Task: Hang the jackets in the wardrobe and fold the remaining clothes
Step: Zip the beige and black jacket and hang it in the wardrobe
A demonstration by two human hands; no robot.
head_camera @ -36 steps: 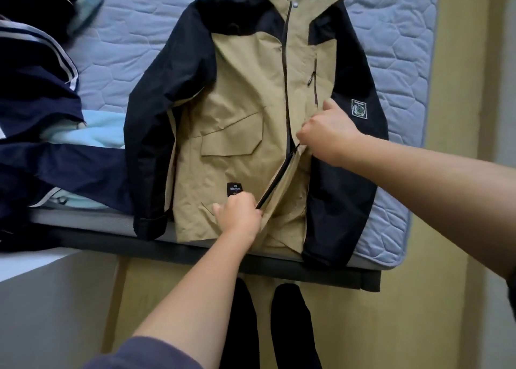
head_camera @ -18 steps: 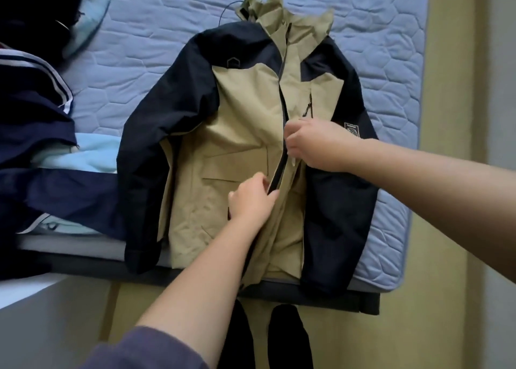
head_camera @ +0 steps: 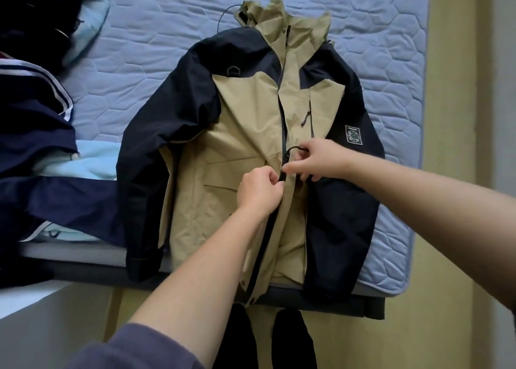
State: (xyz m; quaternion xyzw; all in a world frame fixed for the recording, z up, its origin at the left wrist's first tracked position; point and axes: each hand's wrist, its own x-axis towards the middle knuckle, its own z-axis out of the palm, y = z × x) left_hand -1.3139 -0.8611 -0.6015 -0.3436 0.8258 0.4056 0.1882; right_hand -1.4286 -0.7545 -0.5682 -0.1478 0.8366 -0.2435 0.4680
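Zipping the jacket (head_camera: 243, 134)
Left grip (head_camera: 261, 191) pinched it, right grip (head_camera: 315, 160) pinched the zipper pull (head_camera: 291, 149); slack fabric toward 12 o'clock might jam it.

Tan-and-black jacket (head_camera: 245, 134) flat on mattress (head_camera: 156, 33), both hands' fingers (head_camera: 290, 168) pinching its zipper (head_camera: 284, 134)

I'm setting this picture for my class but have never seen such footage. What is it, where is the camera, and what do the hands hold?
There is no machine here: a person wears one camera on the head, looking down at their two hands. A tan and navy jacket lies front up on a blue mattress, its hem over the edge. The left hand pinches the jacket's front edge beside the zip; the right hand pinches the black zip pull. Dark blue and pale blue clothes lie heaped at the left.
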